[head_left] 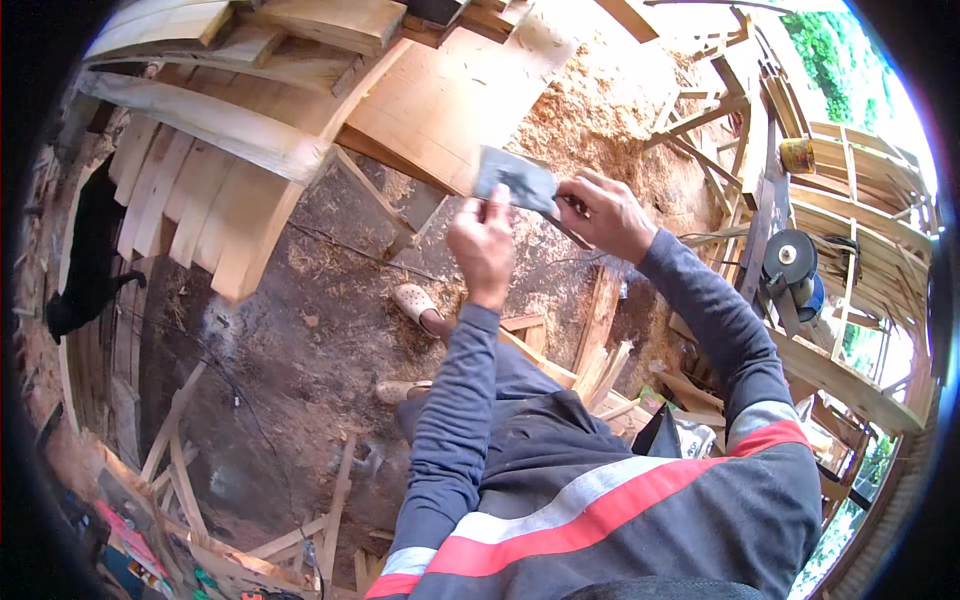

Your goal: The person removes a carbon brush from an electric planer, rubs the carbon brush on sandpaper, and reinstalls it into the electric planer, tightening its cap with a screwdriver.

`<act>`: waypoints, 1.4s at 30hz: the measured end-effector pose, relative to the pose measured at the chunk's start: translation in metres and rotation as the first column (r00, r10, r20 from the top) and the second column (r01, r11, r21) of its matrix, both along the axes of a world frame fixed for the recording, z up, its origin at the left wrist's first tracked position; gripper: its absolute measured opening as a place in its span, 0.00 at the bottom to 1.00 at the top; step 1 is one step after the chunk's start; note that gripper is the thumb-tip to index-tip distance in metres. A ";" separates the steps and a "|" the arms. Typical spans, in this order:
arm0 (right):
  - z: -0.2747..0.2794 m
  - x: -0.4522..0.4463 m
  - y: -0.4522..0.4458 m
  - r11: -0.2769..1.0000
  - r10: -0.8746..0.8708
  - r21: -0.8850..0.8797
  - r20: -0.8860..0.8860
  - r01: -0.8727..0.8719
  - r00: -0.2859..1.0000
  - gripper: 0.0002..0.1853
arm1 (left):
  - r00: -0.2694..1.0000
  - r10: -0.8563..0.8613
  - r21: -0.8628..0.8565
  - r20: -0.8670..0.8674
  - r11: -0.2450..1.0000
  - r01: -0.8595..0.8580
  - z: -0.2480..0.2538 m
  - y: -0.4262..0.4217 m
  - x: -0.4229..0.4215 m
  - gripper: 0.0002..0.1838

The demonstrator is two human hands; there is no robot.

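Note:
Out in front of my body, my left hand point(482, 245) is closed on a grey flat rectangular slab point(522, 178), with the thumb lying along its face. The slab is a little blurred, so its exact kind is unclear. To its right, my right hand point(607, 215) has its fingers curled in a grip beside the slab's right end. A narrow dark strip point(572, 233) shows below those fingers, slanting down from the slab. Whether the strip is a separate piece is hard to tell.
A stack of curved planks point(200, 195) and a broad board point(440, 110) stand ahead and left. Sawdust point(600, 110) covers ground beyond. On the right, a bench grinder point(790, 258) sits on a beam. A black cat point(90, 260) is far left; a thin cable point(350, 250) crosses the floor.

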State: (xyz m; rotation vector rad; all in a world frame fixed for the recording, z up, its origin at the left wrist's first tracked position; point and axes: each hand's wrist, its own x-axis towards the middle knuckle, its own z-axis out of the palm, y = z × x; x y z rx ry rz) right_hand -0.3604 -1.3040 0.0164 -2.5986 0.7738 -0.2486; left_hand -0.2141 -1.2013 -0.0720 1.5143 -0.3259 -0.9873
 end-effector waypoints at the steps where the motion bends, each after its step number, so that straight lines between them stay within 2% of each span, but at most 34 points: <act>1: 0.002 0.013 -0.006 0.998 0.060 -0.024 0.014 -0.059 0.998 0.07 | 0.999 0.044 0.027 0.010 0.999 -0.044 0.007 0.000 0.015 0.17; 2: 0.001 0.027 -0.014 0.991 0.123 -0.048 0.025 -0.122 0.992 0.07 | 0.996 0.091 0.054 0.019 0.994 -0.092 0.012 -0.001 0.031 0.18; 4: -0.005 0.058 -0.028 0.986 0.166 -0.044 0.065 -0.164 0.984 0.07 | 0.994 0.059 0.086 0.091 0.994 -0.067 -0.003 -0.007 0.054 0.19; 5: -0.011 0.074 -0.037 0.979 0.199 -0.058 0.058 -0.196 0.978 0.07 | 0.973 0.034 0.135 0.229 0.989 -0.067 -0.018 -0.010 0.063 0.20; 6: -0.017 0.087 -0.045 0.971 0.231 -0.071 0.048 -0.228 0.972 0.08 | 0.974 0.047 0.139 0.224 0.987 -0.080 -0.026 -0.013 0.070 0.20; 8: -0.026 0.111 -0.055 0.941 0.337 -0.036 0.019 -0.337 0.941 0.09 | 0.932 0.014 0.150 0.361 0.986 -0.073 -0.039 -0.014 0.076 0.21; 9: -0.031 0.120 -0.059 0.920 0.386 -0.066 -0.037 -0.387 0.922 0.10 | 0.962 -0.015 0.177 0.273 0.984 -0.035 -0.013 -0.009 0.082 0.21; 10: -0.038 0.128 -0.065 0.880 0.464 -0.082 -0.058 -0.468 0.884 0.10 | 0.966 -0.002 0.183 0.260 0.982 -0.047 -0.016 -0.006 0.081 0.21; 13: -0.052 0.142 -0.070 0.819 0.548 -0.141 -0.093 -0.556 0.831 0.12 | 0.980 0.044 0.056 0.195 0.997 -0.056 -0.021 -0.005 0.085 0.19; 15: -0.058 0.148 -0.071 0.714 0.638 -0.271 -0.125 -0.645 0.759 0.08 | 0.984 0.056 0.051 0.167 0.997 -0.065 -0.023 -0.007 0.087 0.19; 16: -0.061 0.146 -0.071 0.708 0.646 -0.265 -0.130 -0.654 0.752 0.08 | 0.988 0.056 0.044 0.147 0.997 -0.063 -0.024 -0.007 0.087 0.19; 18: -0.066 0.137 -0.070 0.763 0.581 -0.220 -0.181 -0.608 0.794 0.15 | 0.979 0.037 0.065 0.201 0.997 -0.051 -0.024 -0.006 0.091 0.18; 20: -0.063 0.128 -0.064 0.769 0.577 -0.220 -0.162 -0.600 0.800 0.14 | 0.990 0.006 0.114 0.141 0.993 -0.022 -0.020 -0.005 0.093 0.18; 22: -0.053 0.127 -0.057 0.781 0.546 -0.212 -0.225 -0.588 0.807 0.13 | 0.987 0.006 0.122 0.162 0.992 -0.026 -0.019 -0.005 0.095 0.19; 24: -0.055 0.137 -0.059 0.776 0.557 -0.212 -0.213 -0.594 0.803 0.13 | 0.983 -0.006 0.127 0.181 0.992 -0.017 -0.024 -0.009 0.091 0.19; 26: -0.055 0.140 -0.060 0.772 0.568 -0.211 -0.197 -0.600 0.799 0.13 | 0.989 0.073 0.016 0.127 0.997 -0.076 -0.038 -0.012 0.087 0.19; 28: -0.054 0.140 -0.060 0.649 0.681 -0.290 -0.190 -0.703 0.707 0.13 | 0.989 0.040 0.068 0.144 0.996 -0.050 -0.027 -0.009 0.091 0.19; 29: -0.053 0.131 -0.058 0.738 0.616 -0.166 -0.233 -0.655 0.753 0.14 | 0.987 0.010 0.114 0.163 0.993 -0.029 -0.021 -0.006 0.095 0.19; 30: -0.053 0.131 -0.055 0.731 0.624 -0.166 -0.233 -0.662 0.746 0.14 | 0.986 0.020 0.114 0.163 0.993 -0.039 -0.020 -0.004 0.096 0.19; 32: -0.051 0.127 -0.054 0.692 0.652 -0.234 -0.204 -0.683 0.730 0.14 | 0.990 0.022 0.083 0.137 0.996 -0.034 -0.018 -0.005 0.094 0.19; 33: -0.053 0.135 -0.056 0.598 0.720 -0.315 -0.191 -0.737 0.667 0.14 | 0.994 0.031 0.096 0.105 0.995 -0.041 -0.018 -0.007 0.093 0.20; 34: -0.052 0.138 -0.056 0.602 0.715 -0.320 -0.190 -0.731 0.672 0.14 | 0.994 0.025 0.093 0.110 0.995 -0.035 -0.019 -0.009 0.092 0.20; 36: -0.051 0.144 -0.052 0.758 0.598 -0.222 -0.137 -0.613 0.790 0.14 | 0.989 0.055 0.063 0.138 0.996 -0.065 -0.023 -0.007 0.091 0.19; 38: -0.052 0.129 -0.050 0.766 0.607 -0.182 -0.114 -0.617 0.787 0.14 | 0.988 0.009 0.112 0.154 0.993 -0.027 -0.027 -0.006 0.093 0.19; 40: -0.047 0.099 -0.044 0.811 0.541 -0.107 -0.236 -0.575 0.807 0.12 | 0.976 0.034 0.088 0.214 0.995 -0.054 -0.025 -0.006 0.092 0.18; 41: -0.037 0.086 -0.042 0.759 0.597 -0.129 -0.256 -0.638 0.761 0.09 | 0.972 0.028 0.107 0.233 0.993 -0.054 -0.021 -0.006 0.091 0.20; 42: -0.033 0.072 -0.037 0.902 0.420 0.006 -0.244 -0.432 0.874 0.09 | 0.973 0.020 0.095 0.231 0.995 -0.043 -0.022 -0.005 0.088 0.20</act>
